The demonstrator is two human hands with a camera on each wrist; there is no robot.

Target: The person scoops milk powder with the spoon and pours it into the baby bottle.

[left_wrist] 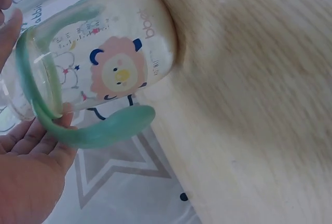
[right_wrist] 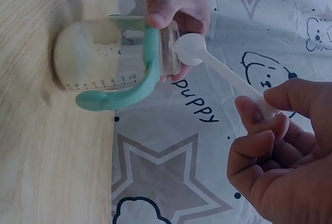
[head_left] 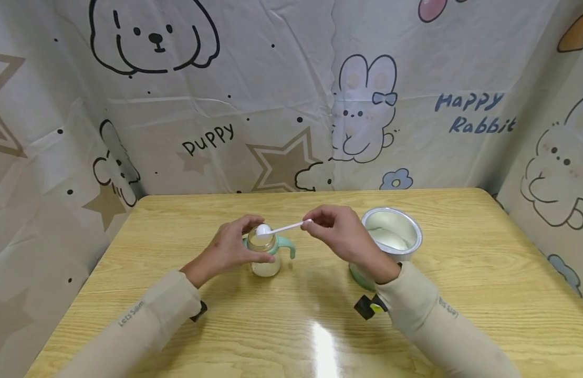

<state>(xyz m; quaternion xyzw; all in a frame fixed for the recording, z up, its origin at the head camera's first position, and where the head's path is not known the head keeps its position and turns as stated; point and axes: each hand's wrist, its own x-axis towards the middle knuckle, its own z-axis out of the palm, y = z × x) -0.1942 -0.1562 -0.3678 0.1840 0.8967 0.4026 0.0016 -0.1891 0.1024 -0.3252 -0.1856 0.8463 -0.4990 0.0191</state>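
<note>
A clear baby bottle point(head_left: 266, 268) with a green collar and curved handles stands uncapped on the table, pale powder inside. My left hand point(head_left: 231, 244) grips it round the neck, thumb on the near side and fingers on the far side. In the left wrist view the bottle point(left_wrist: 116, 47) shows a printed lion. Between thumb and fingers, my right hand point(head_left: 341, 231) pinches the handle end of a white measuring scoop point(head_left: 282, 228). The scoop's bowl point(right_wrist: 190, 49) is tilted at the bottle's mouth; its contents cannot be made out.
To the right, close by my right forearm, stands an open can point(head_left: 418, 236) with a silver rim and pale powder point(head_left: 391, 239) inside. Its lower part is partly hidden by the forearm. A patterned cloth point(head_left: 272, 105) hangs behind the wooden table point(head_left: 282, 325).
</note>
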